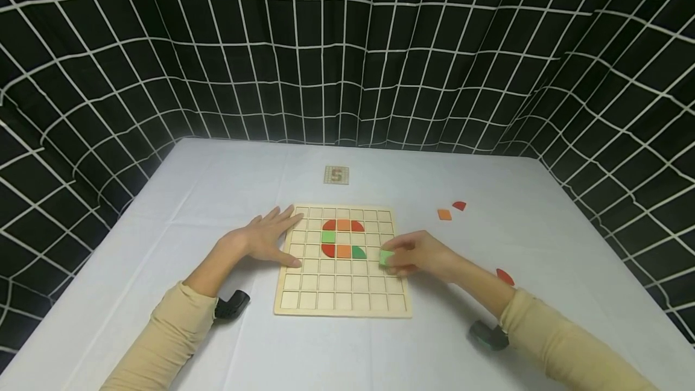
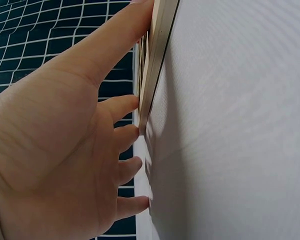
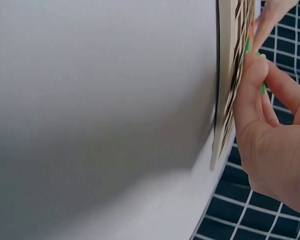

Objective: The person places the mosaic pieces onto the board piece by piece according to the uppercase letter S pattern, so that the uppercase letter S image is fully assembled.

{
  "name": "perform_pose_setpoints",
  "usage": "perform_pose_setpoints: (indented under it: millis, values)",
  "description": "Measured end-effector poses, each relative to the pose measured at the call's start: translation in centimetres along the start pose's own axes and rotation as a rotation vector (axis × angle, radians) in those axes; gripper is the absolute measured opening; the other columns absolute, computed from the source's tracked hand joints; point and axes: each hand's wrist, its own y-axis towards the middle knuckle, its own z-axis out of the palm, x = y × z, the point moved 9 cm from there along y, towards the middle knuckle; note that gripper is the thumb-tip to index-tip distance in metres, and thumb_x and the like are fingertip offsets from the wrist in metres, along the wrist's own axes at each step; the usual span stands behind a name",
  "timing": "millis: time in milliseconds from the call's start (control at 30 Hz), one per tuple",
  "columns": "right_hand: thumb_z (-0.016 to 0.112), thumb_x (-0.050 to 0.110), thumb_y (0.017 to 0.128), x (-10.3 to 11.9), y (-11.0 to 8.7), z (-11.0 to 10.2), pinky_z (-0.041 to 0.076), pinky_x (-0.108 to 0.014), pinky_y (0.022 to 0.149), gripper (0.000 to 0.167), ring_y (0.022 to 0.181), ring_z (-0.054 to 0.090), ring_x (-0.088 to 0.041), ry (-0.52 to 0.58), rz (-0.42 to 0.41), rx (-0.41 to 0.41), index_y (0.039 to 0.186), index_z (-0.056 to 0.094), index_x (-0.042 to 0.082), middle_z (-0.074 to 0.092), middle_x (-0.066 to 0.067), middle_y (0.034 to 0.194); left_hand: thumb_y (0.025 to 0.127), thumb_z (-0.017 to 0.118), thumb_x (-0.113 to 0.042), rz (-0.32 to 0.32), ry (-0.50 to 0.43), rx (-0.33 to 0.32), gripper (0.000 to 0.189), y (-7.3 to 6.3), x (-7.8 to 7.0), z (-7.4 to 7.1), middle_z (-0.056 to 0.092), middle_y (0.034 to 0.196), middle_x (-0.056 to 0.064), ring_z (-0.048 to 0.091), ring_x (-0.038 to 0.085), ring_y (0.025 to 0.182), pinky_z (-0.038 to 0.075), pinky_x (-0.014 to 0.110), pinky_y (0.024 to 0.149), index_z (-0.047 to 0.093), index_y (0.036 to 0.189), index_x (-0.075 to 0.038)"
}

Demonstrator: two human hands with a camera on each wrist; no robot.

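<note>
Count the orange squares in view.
3: one orange square on the board, in the top filled row; a second in the bottom filled row; a third on the table, right of the board. Others may be hidden.

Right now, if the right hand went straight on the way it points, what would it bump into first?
Probably the dark green quarter-circle piece on the board. The right hand, pinching a light green square, points toward it, but its height is unclear; it might pass above.
</note>
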Motion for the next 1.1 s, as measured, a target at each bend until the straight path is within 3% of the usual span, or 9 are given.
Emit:
perform_pose_setpoints:
  millis: [200, 433, 833, 1100]
  values:
    - [0.073, 0.001, 0.082, 0.3, 0.4, 1.5, 0.057, -0.033, 0.07, 0.035, 0.072, 0.069, -0.023, 0.025, 0.006, 0.022, 0.115, 0.064, -0.006, 0.068, -0.012, 0.087, 0.076, 0.07, -0.059, 0.007, -0.002, 0.001, 0.106, -0.1, 0.0, -0.1, 0.006, 0.157, 0.019, 0.005, 0.042, 0.141, 0.006, 0.063, 0.109, 0.018, 0.153, -0.008]
    - [0.073, 0.001, 0.081, 0.8, 0.5, 2.8, 0.057, -0.033, 0.068, 0.032, 0.068, 0.069, -0.021, 0.045, -0.024, 0.039, 0.112, 0.065, -0.006, 0.067, -0.013, 0.079, 0.076, 0.069, -0.06, 0.003, 0.013, 0.004, 0.106, -0.1, -0.1, -0.1, 0.005, 0.157, 0.018, 0.006, 0.041, 0.141, 0.007, 0.063, 0.109, 0.018, 0.153, -0.009]
    - [0.075, 0.005, 0.081, 0.9, 0.4, 3.5, 0.056, -0.027, 0.066, 0.023, 0.063, 0.066, -0.017, -0.023, 0.043, -0.067, 0.103, 0.07, 0.0, 0.066, -0.009, 0.075, 0.076, 0.069, -0.06, 0.0, 0.012, 0.005, 0.105, 0.0, 0.0, 0.0, 0.005, 0.158, 0.017, 0.006, 0.041, 0.141, 0.007, 0.062, 0.11, 0.018, 0.153, -0.009]
    - [0.074, 0.007, 0.082, 1.0, 0.3, 3.6, 0.055, -0.026, 0.066, 0.025, 0.064, 0.065, -0.017, -0.058, 0.046, -0.081, 0.107, 0.07, 0.002, 0.067, -0.008, 0.078, 0.076, 0.069, -0.06, -0.002, 0.005, 0.008, 0.106, -0.1, 0.0, 0.0, 0.005, 0.158, 0.018, 0.006, 0.04, 0.142, 0.006, 0.062, 0.11, 0.018, 0.153, -0.009]
